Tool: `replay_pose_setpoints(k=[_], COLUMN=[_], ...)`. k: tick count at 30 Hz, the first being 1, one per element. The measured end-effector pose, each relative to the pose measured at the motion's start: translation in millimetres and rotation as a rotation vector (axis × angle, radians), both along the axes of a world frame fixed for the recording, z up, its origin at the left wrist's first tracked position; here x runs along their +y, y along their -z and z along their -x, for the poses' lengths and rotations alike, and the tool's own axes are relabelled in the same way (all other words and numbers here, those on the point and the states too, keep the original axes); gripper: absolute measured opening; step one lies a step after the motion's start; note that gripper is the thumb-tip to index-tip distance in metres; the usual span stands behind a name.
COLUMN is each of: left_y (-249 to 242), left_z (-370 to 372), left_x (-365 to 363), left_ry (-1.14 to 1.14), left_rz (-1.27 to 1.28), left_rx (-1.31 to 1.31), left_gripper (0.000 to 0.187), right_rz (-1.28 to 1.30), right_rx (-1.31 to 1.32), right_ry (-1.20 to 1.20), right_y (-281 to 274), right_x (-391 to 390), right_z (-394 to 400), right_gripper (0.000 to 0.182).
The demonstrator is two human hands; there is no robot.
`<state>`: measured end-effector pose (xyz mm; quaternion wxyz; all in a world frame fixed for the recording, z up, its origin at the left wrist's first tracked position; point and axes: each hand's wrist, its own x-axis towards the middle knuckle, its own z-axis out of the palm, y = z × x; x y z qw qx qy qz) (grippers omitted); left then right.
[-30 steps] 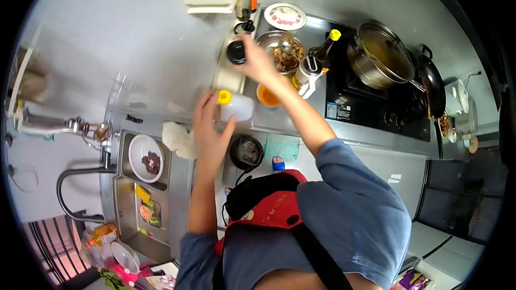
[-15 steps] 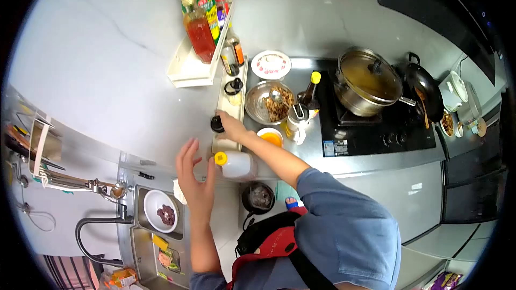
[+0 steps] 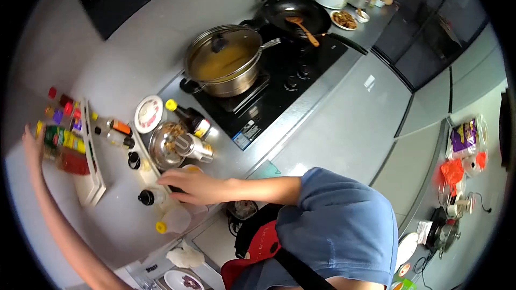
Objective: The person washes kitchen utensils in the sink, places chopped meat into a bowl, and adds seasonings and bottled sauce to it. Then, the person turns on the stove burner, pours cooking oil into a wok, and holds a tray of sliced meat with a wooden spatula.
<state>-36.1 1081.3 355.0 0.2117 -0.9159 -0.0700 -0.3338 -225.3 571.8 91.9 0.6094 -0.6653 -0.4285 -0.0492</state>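
The right hand [image 3: 188, 187] lies flat on the counter [image 3: 123, 220], fingers spread and gripping nothing, its fingertips just beside a black-capped bottle [image 3: 149, 197] and right above a yellow-capped bottle [image 3: 174, 220]. The left hand [image 3: 31, 142] reaches far out to the wall beside the rack [image 3: 91, 182] of sauce bottles [image 3: 64, 145], open and empty. A lidded pot [image 3: 223, 62] sits on the stove [image 3: 279, 86].

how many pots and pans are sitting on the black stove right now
2: a steel pot with a glass lid on the burner nearer the person, and a black wok holding a wooden spatula behind it. None looks hidden.
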Motion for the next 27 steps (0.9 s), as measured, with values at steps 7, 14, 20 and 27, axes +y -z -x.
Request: replay_pose_setpoints(k=[7, 14, 20, 27], left_y=[-40, -48, -63, -60], left_z=[31, 33, 48, 63], left_x=[-41, -102, -152, -133], left_ry=[-0.262, 0.103, -0.172, -0.134], left_rz=[0.510, 0.422, 0.669, 0.609], left_rx=[0.321, 0.531, 0.558, 0.442], left_gripper=[0.056, 0.046, 0.059, 0.056], right_rz=[0.249, 0.983, 1.097, 1.366], right_rx=[-0.093, -0.055, 0.082, -0.312], right_ry=[0.602, 1.337, 1.190, 1.055], right_y=[26, 41, 85, 9], right_x=[-216, -386, -455, -527], right_z=[-28, -194, -263, -261], right_gripper=[0.030, 0.059, 0.043, 0.043])
